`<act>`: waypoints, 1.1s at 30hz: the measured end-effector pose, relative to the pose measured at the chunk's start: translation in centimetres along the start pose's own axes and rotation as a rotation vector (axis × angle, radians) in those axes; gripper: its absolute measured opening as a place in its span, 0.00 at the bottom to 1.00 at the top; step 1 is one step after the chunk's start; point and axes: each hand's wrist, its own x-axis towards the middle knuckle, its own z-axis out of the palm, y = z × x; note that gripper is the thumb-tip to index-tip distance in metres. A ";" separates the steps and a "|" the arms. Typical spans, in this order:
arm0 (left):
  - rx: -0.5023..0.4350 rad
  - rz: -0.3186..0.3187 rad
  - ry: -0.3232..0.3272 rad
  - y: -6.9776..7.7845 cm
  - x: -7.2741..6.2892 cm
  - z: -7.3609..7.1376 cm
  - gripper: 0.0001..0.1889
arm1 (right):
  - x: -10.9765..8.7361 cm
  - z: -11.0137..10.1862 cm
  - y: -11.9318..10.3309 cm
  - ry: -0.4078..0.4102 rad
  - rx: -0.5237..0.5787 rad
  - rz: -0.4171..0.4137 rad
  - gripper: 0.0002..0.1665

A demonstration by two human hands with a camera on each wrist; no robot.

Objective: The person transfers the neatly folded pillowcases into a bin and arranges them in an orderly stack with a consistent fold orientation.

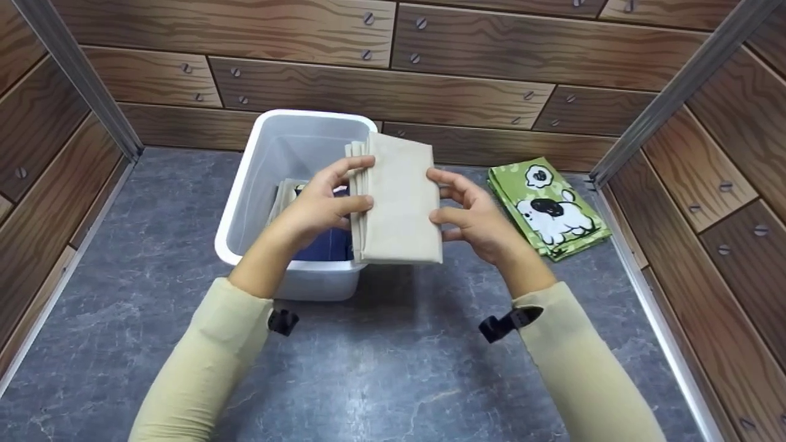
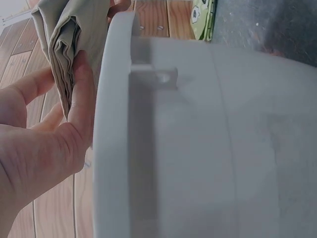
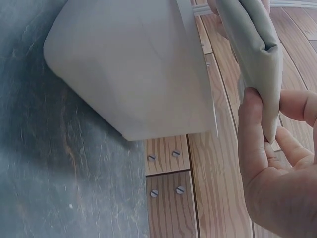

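A folded beige cloth is held up between both hands, overlapping the right rim of a white plastic bin in the head view. My left hand pinches its layered left edge, thumb and fingers on opposite faces. On the other side, my right hand pinches the smooth folded edge. The left wrist view shows the stacked folds of the cloth between thumb and fingers. Inside the bin lie a dark blue folded cloth and a beige one, partly hidden by the left hand and wrist.
A green folded cloth with a white dog print lies on the grey marbled floor at the right. Wood-patterned walls stand at the back and both sides, with metal strips along the corners.
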 end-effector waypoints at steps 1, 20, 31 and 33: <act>0.007 0.005 0.001 0.0 -0.1 -0.2 0.34 | 0.1 0.1 0.0 -0.002 -0.001 0.001 0.43; 0.044 -0.001 0.053 0.3 -2.3 -2.7 0.34 | 1.5 2.9 -0.2 -0.042 -0.017 -0.016 0.42; 0.044 -0.012 0.078 0.1 -3.1 -3.7 0.34 | 2.0 4.3 -0.4 -0.054 -0.018 0.000 0.42; 0.045 -0.011 0.081 0.0 -3.2 -3.9 0.34 | 2.1 4.4 -0.3 -0.057 -0.016 0.001 0.42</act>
